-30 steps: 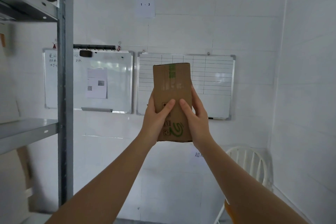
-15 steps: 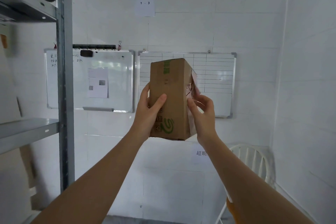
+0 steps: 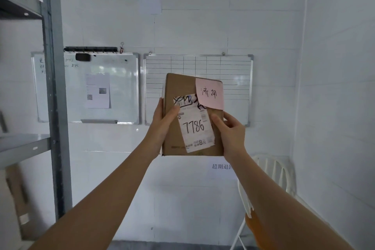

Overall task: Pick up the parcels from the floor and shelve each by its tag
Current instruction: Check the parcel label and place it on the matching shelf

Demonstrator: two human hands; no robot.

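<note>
I hold a brown cardboard parcel upright at chest height in front of the white wall. My left hand grips its left edge, thumb across the front. Its right edge sits in my right hand, thumb also on the front. The face toward me carries a white shipping label with "7786" handwritten on it. A pink sticky note with handwritten characters is stuck at the parcel's top right.
A grey metal shelving unit with an upright post and a shelf stands at the left. Two whiteboards hang on the wall behind. A paper sign "1 - 3" is above. A white chair stands at the lower right.
The parcel has been turned in my hands: the plain side with the green logo has swung away, and the face with the white label and pink note is toward me.
</note>
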